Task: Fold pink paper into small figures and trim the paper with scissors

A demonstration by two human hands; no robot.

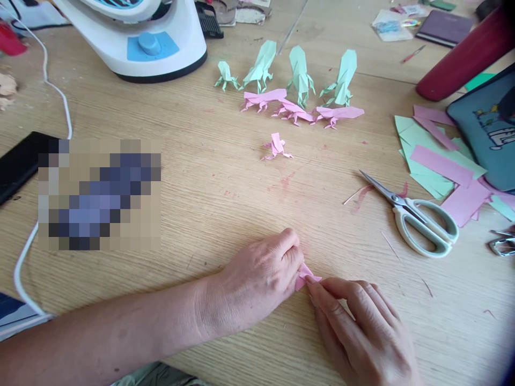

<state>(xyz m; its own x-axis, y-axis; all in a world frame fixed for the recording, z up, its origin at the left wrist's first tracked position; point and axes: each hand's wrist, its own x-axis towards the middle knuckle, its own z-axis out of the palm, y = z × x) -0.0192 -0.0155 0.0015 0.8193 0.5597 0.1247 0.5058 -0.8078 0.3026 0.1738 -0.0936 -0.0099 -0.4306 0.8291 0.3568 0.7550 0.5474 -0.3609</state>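
Observation:
Near the front of the wooden table, a small piece of folded pink paper (306,276) is held between both hands. My left hand (267,268) is closed over its left end, hiding much of it. My right hand (362,321) pinches the right corner between thumb and forefinger. Farther back stands a small pink origami figure (276,145) with thin legs. Behind it are a row of pink origami figures (338,113) and a row of green origami figures (300,75).
Scissors (418,217) lie at the right, beside pink and green paper strips (442,163), a blue pouch (488,128) and a red cylinder (462,61). A white fan base (161,51) stands at back left. A blurred-out object (100,201) and white cable (20,262) are at the left.

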